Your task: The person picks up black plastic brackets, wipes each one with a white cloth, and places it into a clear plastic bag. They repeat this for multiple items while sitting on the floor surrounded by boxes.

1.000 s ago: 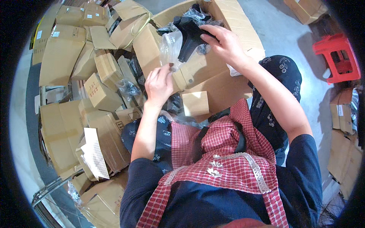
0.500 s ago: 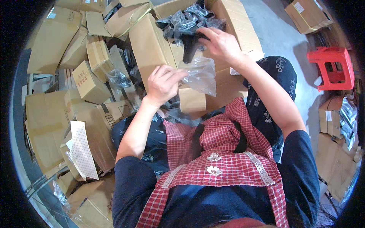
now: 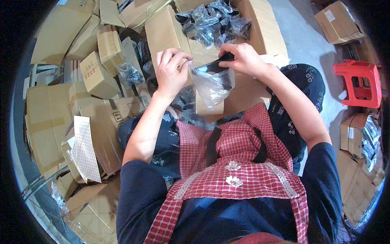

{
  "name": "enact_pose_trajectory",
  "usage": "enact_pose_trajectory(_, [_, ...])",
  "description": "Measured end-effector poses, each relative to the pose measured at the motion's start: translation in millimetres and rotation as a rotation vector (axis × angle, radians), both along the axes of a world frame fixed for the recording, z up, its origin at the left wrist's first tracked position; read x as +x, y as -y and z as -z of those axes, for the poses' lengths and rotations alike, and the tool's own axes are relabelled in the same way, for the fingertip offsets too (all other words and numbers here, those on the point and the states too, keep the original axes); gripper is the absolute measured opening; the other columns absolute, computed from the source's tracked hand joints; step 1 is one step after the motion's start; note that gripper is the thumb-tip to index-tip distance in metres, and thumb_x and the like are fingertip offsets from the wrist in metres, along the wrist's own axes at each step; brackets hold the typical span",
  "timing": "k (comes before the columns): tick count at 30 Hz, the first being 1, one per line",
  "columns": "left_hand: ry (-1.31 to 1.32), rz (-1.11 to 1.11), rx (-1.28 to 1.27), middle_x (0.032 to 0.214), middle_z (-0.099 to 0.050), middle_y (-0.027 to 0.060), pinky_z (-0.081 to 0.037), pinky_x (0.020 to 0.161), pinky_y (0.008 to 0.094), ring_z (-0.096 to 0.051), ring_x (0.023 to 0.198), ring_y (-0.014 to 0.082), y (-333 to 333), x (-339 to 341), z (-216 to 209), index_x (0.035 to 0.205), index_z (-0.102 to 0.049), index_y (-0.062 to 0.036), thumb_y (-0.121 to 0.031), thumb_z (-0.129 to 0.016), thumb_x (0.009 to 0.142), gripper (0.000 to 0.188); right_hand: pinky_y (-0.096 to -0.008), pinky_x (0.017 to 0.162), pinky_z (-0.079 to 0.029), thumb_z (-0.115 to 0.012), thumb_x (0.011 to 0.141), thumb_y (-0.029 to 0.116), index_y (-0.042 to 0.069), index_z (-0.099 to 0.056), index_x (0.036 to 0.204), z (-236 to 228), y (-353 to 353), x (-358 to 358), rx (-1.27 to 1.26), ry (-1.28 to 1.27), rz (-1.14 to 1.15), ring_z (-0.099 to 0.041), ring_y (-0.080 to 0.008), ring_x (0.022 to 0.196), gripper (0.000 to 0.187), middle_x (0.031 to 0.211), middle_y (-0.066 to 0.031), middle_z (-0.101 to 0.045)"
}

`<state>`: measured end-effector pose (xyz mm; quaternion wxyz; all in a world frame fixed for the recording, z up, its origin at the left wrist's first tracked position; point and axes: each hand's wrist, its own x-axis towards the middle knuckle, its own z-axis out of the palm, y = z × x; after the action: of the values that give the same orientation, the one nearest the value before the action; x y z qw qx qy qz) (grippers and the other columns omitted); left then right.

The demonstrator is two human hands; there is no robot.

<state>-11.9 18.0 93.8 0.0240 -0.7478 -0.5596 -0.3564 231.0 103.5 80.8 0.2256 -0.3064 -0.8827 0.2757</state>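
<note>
Left hand (image 3: 174, 67) grip pinches the rim of a thin, crinkly clear bag (image 3: 213, 87); right hand (image 3: 243, 61) grip is closed on the outer end of a smooth black part (image 3: 222, 62). Part looks partly bagged, held end outside. Beyond: wrapped dark pieces (image 3: 219, 24) heaped in an open brown cardboard carton (image 3: 266, 28). Red plastic stool (image 3: 338, 83) off right.
</note>
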Motion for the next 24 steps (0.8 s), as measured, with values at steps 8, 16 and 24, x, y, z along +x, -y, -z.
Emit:
enact_pose_trajectory(8, [0.283, 0.113, -0.423, 0.085, -0.071, 0.0083, -0.053, 0.064, 0.0270, -0.069, 0.073, 0.0141, 0.6, 22.5, 21.0, 0.103, -0.063, -0.0067, -0.005, -0.059, 0.089, 0.015, -0.0403, 0.072, -0.051, -0.071, 0.069, 0.010, 0.003, -0.066, 0.088, -0.3, 11.4, 3.9, -0.050, 0.223, -0.191, -0.065, -0.0336, 0.082, 0.021, 0.081, -0.0161, -0.067])
enact_pose_trajectory(16, [0.461, 0.175, -0.667, 0.084, -0.070, 0.0082, -0.052, 0.066, 0.0272, -0.069, 0.076, 0.0133, 2.4, 37.5, 38.9, 0.106, -0.054, -0.0028, -0.003, -0.055, 0.092, 0.014, -0.0453, 0.071, -0.050, -0.060, 0.065, 0.005, 0.003, -0.068, 0.090, 10.9, 24.6, -0.3, -0.186, 0.341, -0.511, -0.065, -0.0383, 0.082, 0.027, 0.083, -0.0197, -0.067])
enact_pose_trajectory(24, [0.679, 0.297, -0.630, 0.084, -0.069, 0.0074, -0.052, 0.068, 0.0264, -0.068, 0.078, 0.0133, 24.3, 49.6, 20.6, 0.106, -0.052, -0.0024, -0.005, -0.055, 0.094, 0.013, -0.0449, 0.075, -0.050, -0.062, 0.070, 0.014, 0.004, -0.068, 0.100, 19.3, 25.4, -4.3, -0.443, 0.415, -0.525, -0.066, -0.0355, 0.084, 0.032, 0.089, -0.0215, -0.068])
